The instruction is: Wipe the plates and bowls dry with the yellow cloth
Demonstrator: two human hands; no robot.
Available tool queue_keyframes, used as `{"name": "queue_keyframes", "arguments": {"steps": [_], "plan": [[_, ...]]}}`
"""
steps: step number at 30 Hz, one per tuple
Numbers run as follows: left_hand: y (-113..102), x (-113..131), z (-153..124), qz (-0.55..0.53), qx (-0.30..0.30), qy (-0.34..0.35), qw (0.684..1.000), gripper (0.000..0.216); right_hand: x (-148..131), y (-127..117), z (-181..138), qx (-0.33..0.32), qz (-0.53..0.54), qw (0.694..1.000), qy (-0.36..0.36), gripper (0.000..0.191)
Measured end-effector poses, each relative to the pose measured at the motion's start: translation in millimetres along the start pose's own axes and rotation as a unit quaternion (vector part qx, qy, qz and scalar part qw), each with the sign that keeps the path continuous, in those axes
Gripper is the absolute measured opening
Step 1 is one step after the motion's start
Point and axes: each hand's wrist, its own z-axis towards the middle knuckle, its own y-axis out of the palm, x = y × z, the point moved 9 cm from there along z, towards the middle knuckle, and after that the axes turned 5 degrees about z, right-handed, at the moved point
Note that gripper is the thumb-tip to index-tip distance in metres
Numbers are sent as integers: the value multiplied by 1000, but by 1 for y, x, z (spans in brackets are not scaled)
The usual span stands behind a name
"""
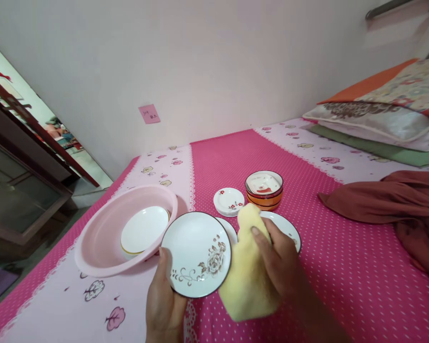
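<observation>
My left hand [164, 300] grips a white plate [191, 247] by its lower left edge. The plate has a dark rim and a brown flower print, and its face is tilted toward me. In my right hand [282, 259] a yellow cloth [250, 281] is bunched and hangs down beside the plate's right edge. Behind the cloth, partly hidden, lies another white plate [288, 231] on the bed. A further white plate [229, 229] shows a little between the held plate and the cloth.
A pink basin [93, 247] on the left holds a white plate [146, 231]. Beyond my hands stand a stack of small flowered plates [229, 200] and stacked orange bowls [264, 200]. Brown-red fabric [372, 205] and piled pillows [379, 114] lie right. A wall [214, 71] rises behind.
</observation>
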Motion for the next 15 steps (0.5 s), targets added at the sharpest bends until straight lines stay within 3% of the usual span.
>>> {"name": "queue_keyframes", "arguments": {"steps": [4,9,13,15], "plan": [[10,-21,-8,-11,-74,-74,994,49,13,19,-4,-95,191,969,128,55],[25,-41,-21,-20,-185,-177,966,60,6,52,-31,-271,357,864,231,64],[32,-40,-21,-47,-186,-146,971,64,0,62,-42,-334,410,805,269,66],[32,-40,-21,-53,-152,-127,979,64,-2,73,-49,-374,409,789,264,64]]}}
